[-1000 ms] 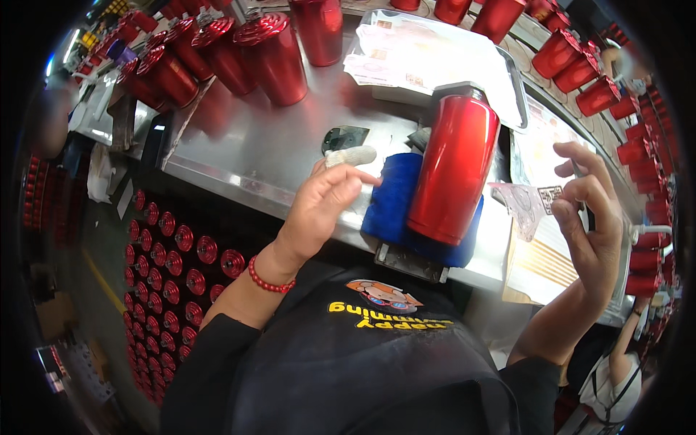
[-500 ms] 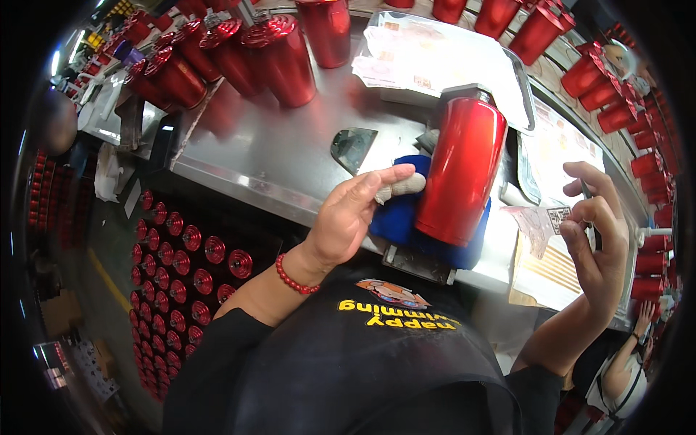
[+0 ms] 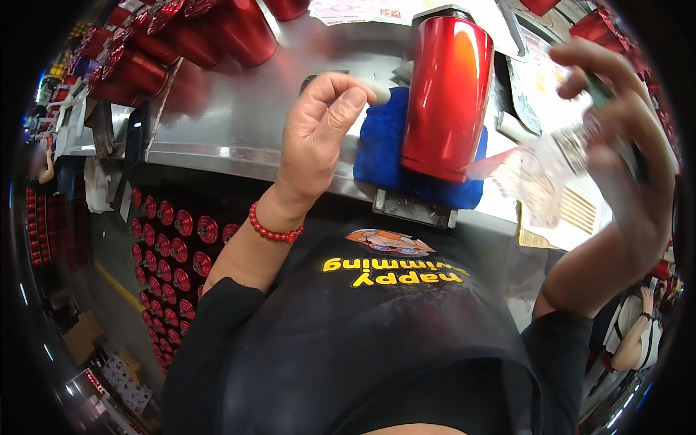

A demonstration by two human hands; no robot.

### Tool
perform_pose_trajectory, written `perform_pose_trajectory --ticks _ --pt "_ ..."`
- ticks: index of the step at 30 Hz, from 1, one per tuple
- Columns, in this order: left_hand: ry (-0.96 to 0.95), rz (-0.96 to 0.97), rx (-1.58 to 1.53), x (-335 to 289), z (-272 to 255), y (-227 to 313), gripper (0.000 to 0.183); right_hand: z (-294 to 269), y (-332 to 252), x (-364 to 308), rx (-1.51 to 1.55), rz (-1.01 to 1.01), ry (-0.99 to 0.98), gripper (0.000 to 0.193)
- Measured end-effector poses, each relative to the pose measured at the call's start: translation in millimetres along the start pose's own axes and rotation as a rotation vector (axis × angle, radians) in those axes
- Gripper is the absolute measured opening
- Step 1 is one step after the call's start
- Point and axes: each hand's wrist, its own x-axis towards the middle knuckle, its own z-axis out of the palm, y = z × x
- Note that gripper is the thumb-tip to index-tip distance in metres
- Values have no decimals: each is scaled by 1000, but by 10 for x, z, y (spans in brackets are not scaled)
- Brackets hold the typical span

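Note:
A glossy red metal cylinder [image 3: 446, 101] lies tilted on a blue cloth [image 3: 380, 141], which covers a small metal support [image 3: 413, 211] at the bench edge. My left hand [image 3: 315, 138], with a red bead bracelet at its wrist, is left of the cylinder. Its thumb and forefinger are pinched; whether anything lies between them is hidden. One fingertip wears a pale cover. On the right, my right hand [image 3: 631, 138] is blurred, gripping a thin clear printed film [image 3: 536, 181] whose lower part hangs near the cylinder's lower end. A dark slim object [image 3: 600, 90], unclear in kind, shows among its fingers.
Several red cylinders [image 3: 239, 32] stand at the upper left of the steel bench [image 3: 225, 109]. Below left are rows of red round-ended pieces [image 3: 174, 250]. Printed sheets [image 3: 355, 10] lie behind the cylinder, gold-striped paper [image 3: 573, 206] at right. Another person [image 3: 638, 341] is at lower right.
The view has shifted, so the bench sits higher in it. My left fingers have come off the cloth and curled into a pinch. My right hand has moved the film closer to the cylinder's lower end.

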Motion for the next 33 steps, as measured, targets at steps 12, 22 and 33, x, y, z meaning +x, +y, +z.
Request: perform_pose_trajectory --ticks 12,22,33 --pt "-260 522 859 275 310 127 41 1129 281 486 10 252 435 16" --pt "-303 460 919 402 343 46 50 1198 441 522 -76 307 616 10" --pt "-270 443 932 384 297 -65 55 1687 19 114 95 404 580 54"
